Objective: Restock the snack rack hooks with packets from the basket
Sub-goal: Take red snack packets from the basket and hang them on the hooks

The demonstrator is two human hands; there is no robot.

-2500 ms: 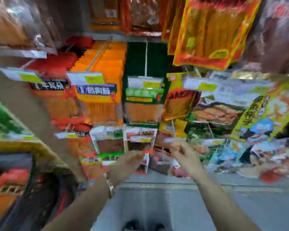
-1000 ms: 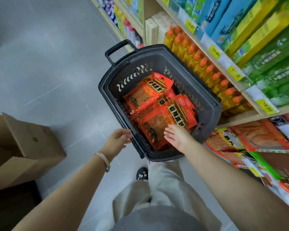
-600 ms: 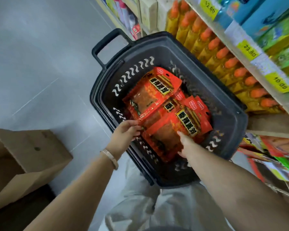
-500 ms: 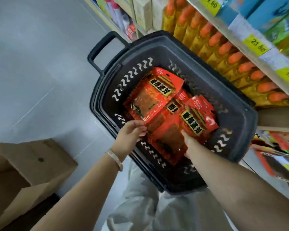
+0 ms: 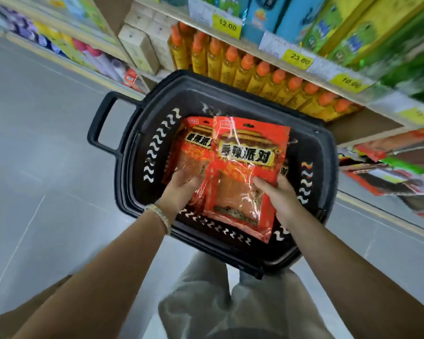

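Hooks take a packet by its top, likely why left grip (image 5: 181, 189) clasps the rear packet (image 5: 194, 148) low down and right grip (image 5: 277, 194) pinches the front packet (image 5: 242, 172) by its side edge, both upright just above the basket (image 5: 125, 172).

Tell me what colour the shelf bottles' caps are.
Orange caps, clearest in the head view.

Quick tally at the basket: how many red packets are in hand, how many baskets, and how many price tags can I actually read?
Red packets in hand: 2, front packet in right hand, rear packet in left hand
Basket: 1
Readable yellow price tags: 3
Total: 6
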